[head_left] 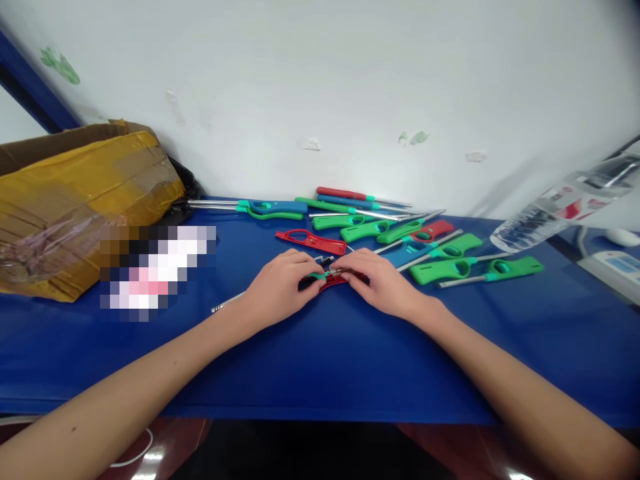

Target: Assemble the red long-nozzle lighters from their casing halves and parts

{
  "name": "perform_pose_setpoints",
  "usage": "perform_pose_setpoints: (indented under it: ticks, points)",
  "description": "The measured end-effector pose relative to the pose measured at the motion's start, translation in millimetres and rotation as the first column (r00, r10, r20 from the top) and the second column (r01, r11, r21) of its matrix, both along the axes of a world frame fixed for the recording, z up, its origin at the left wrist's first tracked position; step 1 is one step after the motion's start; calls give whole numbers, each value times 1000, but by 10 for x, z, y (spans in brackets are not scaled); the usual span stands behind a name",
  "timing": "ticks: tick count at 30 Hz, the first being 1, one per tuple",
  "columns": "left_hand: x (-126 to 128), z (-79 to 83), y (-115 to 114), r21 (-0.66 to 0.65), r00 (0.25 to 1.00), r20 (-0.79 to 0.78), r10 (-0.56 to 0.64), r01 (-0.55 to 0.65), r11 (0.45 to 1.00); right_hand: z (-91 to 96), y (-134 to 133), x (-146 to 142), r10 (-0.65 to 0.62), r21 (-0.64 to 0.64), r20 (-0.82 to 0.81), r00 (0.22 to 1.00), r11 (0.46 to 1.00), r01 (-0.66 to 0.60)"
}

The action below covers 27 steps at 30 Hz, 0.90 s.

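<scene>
Between my hands is a red long-nosed lighter (334,280) with its casing opened, lying low over the blue table. My left hand (280,287) is closed around its nozzle end, by a small teal piece (317,275); the metal tube (227,303) sticks out beyond the wrist. My right hand (383,283) pinches the handle end, where small metal parts show at the fingertips. My fingers hide much of the lighter's inside. Just behind my hands lies a loose red casing half (313,243), and a small black part with a wire (326,260) shows near the fingertips.
Several green, blue and red lighters (440,270) lie behind and to the right. More lighters (275,209) rest at the back left. A taped cardboard box (90,207) stands left, beside a blurred-out patch. At right are a clear bottle (565,200) and a white device (617,267).
</scene>
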<state>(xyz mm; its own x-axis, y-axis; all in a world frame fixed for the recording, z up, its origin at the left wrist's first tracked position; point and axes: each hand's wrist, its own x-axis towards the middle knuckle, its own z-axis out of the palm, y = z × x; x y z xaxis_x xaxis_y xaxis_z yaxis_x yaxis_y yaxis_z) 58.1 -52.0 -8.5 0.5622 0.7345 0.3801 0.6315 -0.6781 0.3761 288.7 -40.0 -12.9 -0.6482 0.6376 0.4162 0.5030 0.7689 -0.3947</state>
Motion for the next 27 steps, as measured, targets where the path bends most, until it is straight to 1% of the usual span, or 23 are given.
perform_pose_setpoints:
  ticks: [3, 6, 9, 13, 16, 22, 27]
  points:
    - [-28, 26, 8, -17, 1000, -20, -24, 23, 1000, 0, 3, 6, 4, 3, 12, 1000, 1000, -4]
    - [-59, 40, 32, -42, 998, -47, -41, 39, 998, -10, 5, 7, -35, 12, 7, 999, 999, 35]
    - [-93, 31, 68, -59, 997, -36, -69, 67, 996, -24, 7, 5, -56, 12, 8, 998, 998, 56]
    - [-129, 14, 101, -42, 997, 21, -74, 75, 996, -33, 6, 6, -37, 31, -14, 999, 999, 37]
    - [-146, 39, 105, -49, 996, 42, -79, 81, 996, -29, -1, 3, -27, 49, -32, 999, 998, 28]
    - [-190, 124, 102, -115, 990, 16, -138, 138, 984, -26, -9, -13, 2, 51, -38, 999, 999, 0]
    - [-230, 114, 133, -112, 990, 6, -143, 143, 983, -47, -18, -34, 1, 53, -41, 999, 999, 1]
